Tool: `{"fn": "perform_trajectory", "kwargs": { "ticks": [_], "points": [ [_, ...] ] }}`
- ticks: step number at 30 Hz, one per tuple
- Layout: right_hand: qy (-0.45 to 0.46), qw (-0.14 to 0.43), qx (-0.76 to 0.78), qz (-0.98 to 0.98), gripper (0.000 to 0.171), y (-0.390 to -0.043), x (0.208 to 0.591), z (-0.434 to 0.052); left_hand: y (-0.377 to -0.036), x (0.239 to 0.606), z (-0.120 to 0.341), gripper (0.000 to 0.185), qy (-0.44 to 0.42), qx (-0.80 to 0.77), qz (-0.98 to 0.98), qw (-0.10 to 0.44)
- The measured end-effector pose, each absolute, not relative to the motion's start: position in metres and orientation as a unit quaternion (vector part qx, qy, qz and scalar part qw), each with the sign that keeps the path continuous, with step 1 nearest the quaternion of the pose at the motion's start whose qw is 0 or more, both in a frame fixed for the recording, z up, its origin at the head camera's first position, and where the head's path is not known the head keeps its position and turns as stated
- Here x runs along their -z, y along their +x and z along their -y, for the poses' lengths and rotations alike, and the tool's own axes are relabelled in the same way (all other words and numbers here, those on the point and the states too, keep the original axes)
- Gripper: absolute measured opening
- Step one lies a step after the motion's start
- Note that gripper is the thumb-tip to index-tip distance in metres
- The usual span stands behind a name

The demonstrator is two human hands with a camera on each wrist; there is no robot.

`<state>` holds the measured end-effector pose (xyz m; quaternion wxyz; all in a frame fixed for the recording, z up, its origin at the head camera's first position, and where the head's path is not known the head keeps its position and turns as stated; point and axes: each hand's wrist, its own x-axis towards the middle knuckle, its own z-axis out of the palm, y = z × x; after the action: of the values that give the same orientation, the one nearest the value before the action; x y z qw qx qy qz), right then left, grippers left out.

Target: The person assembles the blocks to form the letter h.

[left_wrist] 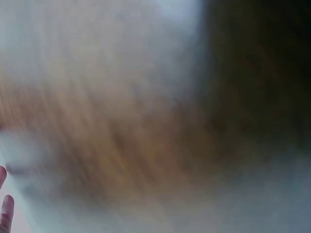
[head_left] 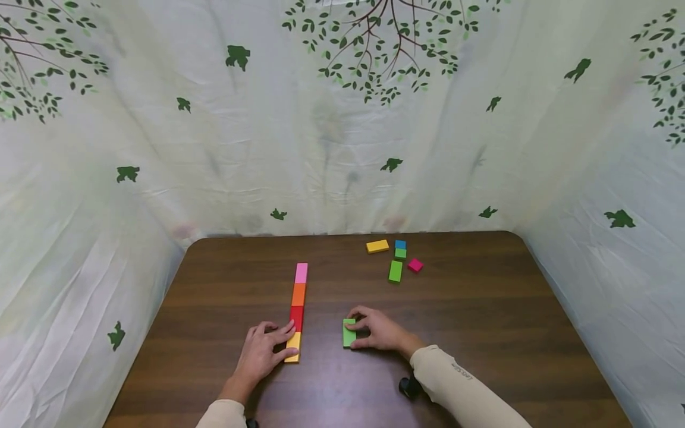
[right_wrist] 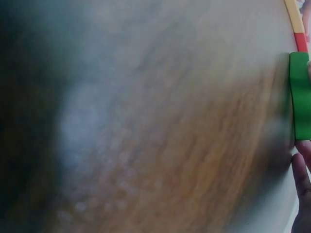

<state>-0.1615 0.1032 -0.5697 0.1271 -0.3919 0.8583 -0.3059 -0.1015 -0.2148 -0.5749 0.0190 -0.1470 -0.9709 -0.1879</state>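
Note:
A straight row of blocks runs away from me on the table. A yellow block (head_left: 293,343) is nearest, then a red block (head_left: 297,317), an orange block (head_left: 299,294) and a pink block (head_left: 301,273). My left hand (head_left: 259,351) rests against the row's left side, its thumb on the yellow block and a fingertip at the red one. To the right, my right hand (head_left: 378,330) grips a green block (head_left: 349,334) between thumb and fingers, apart from the row. In the right wrist view, the green block (right_wrist: 300,97) shows at the right edge. The left wrist view is mostly blurred.
Toward the far edge of the brown table (head_left: 471,333) lie another yellow block (head_left: 377,246), a blue block (head_left: 400,244), a small green block (head_left: 400,254), a longer green block (head_left: 395,271) and a dark pink block (head_left: 415,266). A leaf-patterned curtain (head_left: 342,148) hangs behind the table.

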Motion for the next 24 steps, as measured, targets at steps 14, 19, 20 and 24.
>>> {"fn": "perform_trajectory", "kwargs": {
  "ticks": [14,19,20,24],
  "points": [
    [-0.447,0.104,0.315,-0.831,0.050,-0.1603,0.5694,-0.0976,-0.1010,0.5751,0.2149,0.059,-0.138,0.190,0.972,0.011],
    [-0.468,0.093,0.324,-0.817,0.048,-0.1606,0.5728,-0.0965,-0.1009,0.5749,0.2146,0.059,-0.141,0.191,0.971,0.014],
    [-0.469,0.094,0.324,-0.816,0.048,-0.1602,0.5729,-0.0964,-0.1008,0.5749,0.2146,0.059,-0.142,0.192,0.971,0.015],
    [-0.461,0.100,0.332,-0.817,0.050,-0.1583,0.5725,-0.0966,-0.1008,0.5747,0.2151,0.059,-0.147,0.194,0.970,0.018]
  ]
}}
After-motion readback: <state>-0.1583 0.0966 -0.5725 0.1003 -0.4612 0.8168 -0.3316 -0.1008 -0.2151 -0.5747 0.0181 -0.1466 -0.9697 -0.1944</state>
